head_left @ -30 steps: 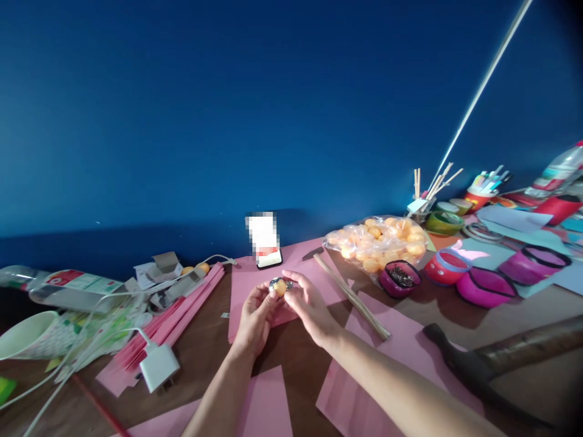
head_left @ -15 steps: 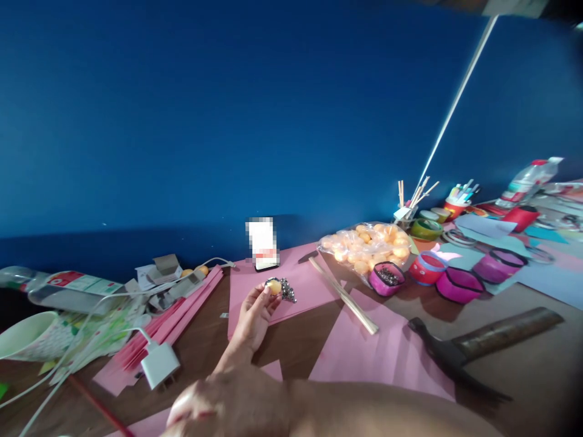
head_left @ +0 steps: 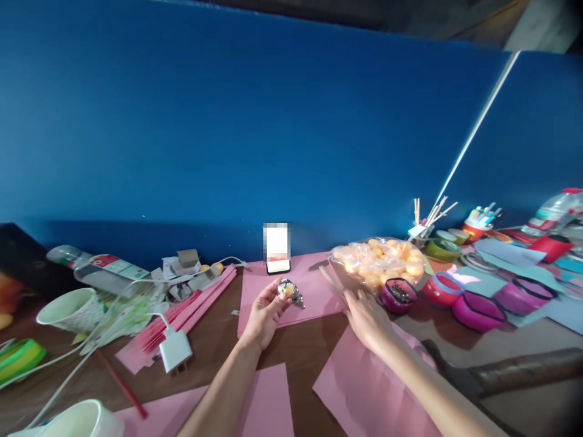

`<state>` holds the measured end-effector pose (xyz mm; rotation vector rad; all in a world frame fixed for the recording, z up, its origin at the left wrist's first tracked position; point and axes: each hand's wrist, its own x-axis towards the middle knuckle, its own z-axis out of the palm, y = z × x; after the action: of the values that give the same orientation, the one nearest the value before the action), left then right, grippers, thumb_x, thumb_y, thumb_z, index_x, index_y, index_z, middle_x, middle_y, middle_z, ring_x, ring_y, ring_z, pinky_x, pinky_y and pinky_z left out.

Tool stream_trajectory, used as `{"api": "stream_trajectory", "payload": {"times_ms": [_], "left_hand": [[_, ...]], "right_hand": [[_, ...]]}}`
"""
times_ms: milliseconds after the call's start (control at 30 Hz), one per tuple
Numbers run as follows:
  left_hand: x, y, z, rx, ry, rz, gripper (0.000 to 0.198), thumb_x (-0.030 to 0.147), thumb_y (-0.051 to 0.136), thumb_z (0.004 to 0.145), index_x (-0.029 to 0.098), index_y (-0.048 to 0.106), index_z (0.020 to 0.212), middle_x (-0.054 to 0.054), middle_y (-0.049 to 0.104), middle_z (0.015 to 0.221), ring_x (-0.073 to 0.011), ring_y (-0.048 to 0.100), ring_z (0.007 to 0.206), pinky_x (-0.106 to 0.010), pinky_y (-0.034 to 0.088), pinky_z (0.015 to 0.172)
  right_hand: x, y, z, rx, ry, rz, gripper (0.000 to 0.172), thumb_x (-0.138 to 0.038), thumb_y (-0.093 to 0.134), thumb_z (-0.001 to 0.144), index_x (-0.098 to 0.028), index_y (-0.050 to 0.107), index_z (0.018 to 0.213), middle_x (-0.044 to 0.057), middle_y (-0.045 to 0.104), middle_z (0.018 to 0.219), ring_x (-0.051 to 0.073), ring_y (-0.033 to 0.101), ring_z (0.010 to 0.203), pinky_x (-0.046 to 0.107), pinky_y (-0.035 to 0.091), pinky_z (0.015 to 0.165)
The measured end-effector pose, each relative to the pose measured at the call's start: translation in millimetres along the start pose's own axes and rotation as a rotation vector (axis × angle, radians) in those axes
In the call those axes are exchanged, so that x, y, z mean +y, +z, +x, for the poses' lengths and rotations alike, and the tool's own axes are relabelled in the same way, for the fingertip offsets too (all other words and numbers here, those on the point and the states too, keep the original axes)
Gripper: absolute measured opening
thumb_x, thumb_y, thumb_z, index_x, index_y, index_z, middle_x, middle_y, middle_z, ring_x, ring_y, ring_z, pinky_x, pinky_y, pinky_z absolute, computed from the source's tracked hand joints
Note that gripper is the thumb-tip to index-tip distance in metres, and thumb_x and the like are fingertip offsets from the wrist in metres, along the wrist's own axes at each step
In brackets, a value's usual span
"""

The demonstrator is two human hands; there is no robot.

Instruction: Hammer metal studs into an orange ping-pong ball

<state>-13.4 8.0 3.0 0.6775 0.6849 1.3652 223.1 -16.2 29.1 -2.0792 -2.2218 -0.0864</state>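
Note:
My left hand [head_left: 265, 312] is closed around a small yellow ball [head_left: 287, 289] partly wrapped in crinkled silver foil [head_left: 297, 297]. It is held above the pink paper [head_left: 314, 300] in the middle. My right hand [head_left: 365, 314] reaches forward, its fingers at the pale wooden sticks [head_left: 328, 277] lying on the paper. Fingertips and sticks overlap, so a firm grip cannot be made out. A phone [head_left: 278, 266] stands upright behind the left hand. Right of the right hand are a clear bag of yellow balls [head_left: 382, 258] and a magenta bowl of small dark bits [head_left: 398, 295].
A hammer [head_left: 523, 370] lies at the right, near my right forearm. Purple and red bowls, a stick holder [head_left: 421, 232] and a pen cup [head_left: 476, 230] stand behind it. Left are a white charger [head_left: 175, 350], cables, a bottle [head_left: 113, 270] and paper cups [head_left: 73, 309].
The right arm, blurred across the bottom before, now extends forward with its hand at the sticks. My left hand still holds the foil-wrapped ball. The view has shifted, showing more of the left side.

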Motion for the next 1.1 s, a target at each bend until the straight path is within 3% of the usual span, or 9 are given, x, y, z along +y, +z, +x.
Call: {"api": "stream_trajectory", "payload": {"times_ms": [167,233,367,467,600,900,1100], "left_hand": [[1,-0.5,0,-0.003,0.011,0.015,0.048,0.020,0.073,0.064,0.020,0.057,0.110,-0.005,0.065,0.093,-0.0131,0.061,0.080,-0.028,0.047,0.079],[1,-0.4,0,0.001,0.009,0.016,0.048,0.020,0.073,0.064,0.020,0.057,0.109,-0.005,0.065,0.092,-0.0123,0.061,0.078,-0.026,0.047,0.077],[-1,-1.5,1,0.020,0.014,0.009,0.049,0.018,0.074,0.061,0.020,0.059,0.108,-0.004,0.064,0.092,-0.0122,0.061,0.077,-0.026,0.047,0.076],[-2,-2.7,2,0.016,0.025,0.015,0.047,0.017,0.074,0.062,0.019,0.060,0.106,-0.004,0.064,0.091,-0.0121,0.061,0.077,-0.026,0.047,0.075],[-2,-2.2,3,0.002,0.033,0.006,0.042,0.017,0.072,0.064,0.018,0.060,0.104,-0.004,0.065,0.089,-0.0120,0.061,0.078,-0.025,0.047,0.075],[-1,-1.0,2,0.022,0.022,-0.025,0.041,0.016,0.073,0.063,0.019,0.061,0.103,-0.003,0.065,0.087,-0.0118,0.061,0.076,-0.025,0.047,0.074],[-1,-1.3,2,0.014,0.030,-0.006,0.042,0.017,0.072,0.064,0.018,0.061,0.104,-0.004,0.065,0.089,-0.0127,0.062,0.077,-0.026,0.046,0.074]], "right_hand": [[-4,-2,-4,0.012,-0.018,0.008,0.047,-0.002,0.036,0.080,-0.012,0.043,0.126,0.017,0.057,0.098,0.026,0.058,0.088,0.034,0.043,0.073],[-8,-12,-16,0.042,-0.057,0.178,0.045,-0.005,0.033,0.083,-0.011,0.040,0.127,0.017,0.059,0.098,0.024,0.059,0.088,0.034,0.045,0.075],[-19,-36,-49,0.020,-0.115,0.660,0.038,-0.024,0.030,0.091,-0.022,0.037,0.129,0.010,0.061,0.107,0.019,0.062,0.089,0.030,0.052,0.076],[-29,-50,-67,0.042,-0.219,0.781,0.037,-0.027,0.037,0.089,-0.026,0.042,0.126,0.008,0.060,0.112,0.019,0.062,0.094,0.030,0.053,0.080],[-38,-56,-73,0.078,-0.316,0.803,0.041,-0.021,0.039,0.087,-0.028,0.040,0.128,0.008,0.059,0.116,0.020,0.062,0.098,0.030,0.053,0.083],[-33,-49,-74,0.032,-0.253,0.791,0.040,-0.023,0.036,0.090,-0.028,0.037,0.130,0.008,0.060,0.116,0.019,0.063,0.096,0.028,0.055,0.079],[-36,-55,-77,0.023,-0.250,0.782,0.040,-0.023,0.036,0.089,-0.025,0.040,0.128,0.009,0.060,0.115,0.020,0.063,0.096,0.030,0.054,0.082]]}}
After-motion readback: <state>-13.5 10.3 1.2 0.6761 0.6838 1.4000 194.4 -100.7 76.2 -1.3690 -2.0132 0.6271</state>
